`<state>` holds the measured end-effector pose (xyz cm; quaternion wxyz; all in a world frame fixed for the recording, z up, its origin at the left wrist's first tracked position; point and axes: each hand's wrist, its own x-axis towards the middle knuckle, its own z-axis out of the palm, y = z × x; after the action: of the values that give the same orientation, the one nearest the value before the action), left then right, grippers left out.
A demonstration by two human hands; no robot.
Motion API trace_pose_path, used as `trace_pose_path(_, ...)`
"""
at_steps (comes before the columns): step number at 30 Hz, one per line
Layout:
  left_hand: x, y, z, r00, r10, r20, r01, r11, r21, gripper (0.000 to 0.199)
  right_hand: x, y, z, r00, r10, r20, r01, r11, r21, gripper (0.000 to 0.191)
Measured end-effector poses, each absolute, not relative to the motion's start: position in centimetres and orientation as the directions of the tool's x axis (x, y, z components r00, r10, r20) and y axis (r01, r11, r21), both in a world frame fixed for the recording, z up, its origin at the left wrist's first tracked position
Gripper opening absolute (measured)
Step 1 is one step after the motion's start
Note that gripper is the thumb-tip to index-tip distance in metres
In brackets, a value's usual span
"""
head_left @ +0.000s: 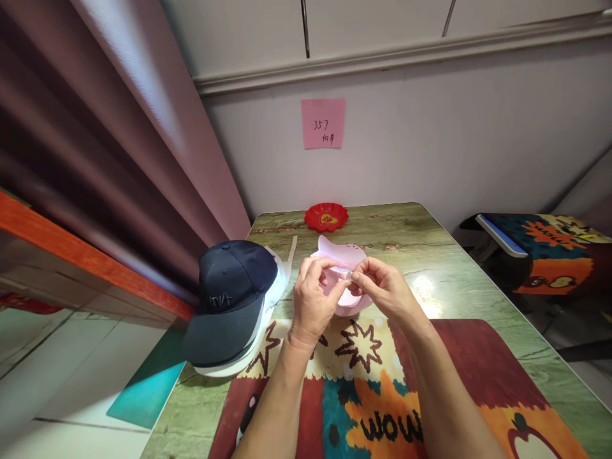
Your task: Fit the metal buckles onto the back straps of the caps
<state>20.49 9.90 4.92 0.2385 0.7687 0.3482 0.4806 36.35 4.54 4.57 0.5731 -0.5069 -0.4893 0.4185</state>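
A pale pink cap [347,253] lies on the table in front of me, with both hands over its near side. My left hand [313,290] pinches the left part of the cap's pink strap [341,275] between thumb and fingers. At the strap's right end, my right hand [377,284] is closed on a small shiny buckle [349,276]. The fingertips of the two hands are close together, partly hiding the strap. A stack of caps stands to the left of my left hand, with a dark navy cap [239,277] on top and white ones beneath.
A red scalloped dish [326,217] sits at the table's far edge. The green wood-look table [459,287] carries a colourful mat [368,395] along its near side. Pink paper [323,123] is stuck to the wall. A chair with a patterned seat [554,252] stands at right.
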Motion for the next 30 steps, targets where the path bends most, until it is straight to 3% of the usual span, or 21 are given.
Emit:
trace_pose_path(2, 20.5, 9.6, 5.1, 0.303, 0.79, 0.534, 0.315, -0.611, 0.726, 0.008, 36.3, 4.5, 4.7, 0.178, 0.974, 0.141, 0.0, 0.143, -0.99, 0.031)
trace_pose_path(5, 20.8, 9.2, 5.2, 0.349, 0.846, 0.402, 0.233, -0.494, 0.838, 0.013, 36.2, 4.4, 4.8, 0.2, 0.97, 0.135, 0.013, 0.135, -0.991, 0.031)
trace_pose_path(9, 21.2, 9.1, 5.4, 0.378, 0.916, 0.136, 0.074, -0.176, 0.982, 0.013, 36.2, 4.3, 4.9, 0.217, 0.968, 0.122, 0.057, 0.112, -0.992, 0.031)
trace_pose_path(13, 21.2, 9.2, 5.8, 0.408, 0.911, -0.055, 0.0, 0.06, 0.998, 0.02, 36.2, 4.2, 4.9, 0.222, 0.968, 0.115, 0.124, 0.089, -0.988, 0.031)
trace_pose_path(23, 20.8, 9.2, 6.0, 0.469, 0.867, -0.166, -0.036, 0.207, 0.978, 0.03, 36.3, 3.8, 5.3, 0.189, 0.966, 0.176, 0.272, 0.121, -0.955, 0.027)
trace_pose_path(30, 20.9, 9.3, 5.7, 0.48, 0.873, -0.089, 0.018, 0.092, 0.996, 0.025, 36.0, 3.9, 5.3, 0.185, 0.956, 0.228, 0.373, 0.146, -0.916, 0.022)
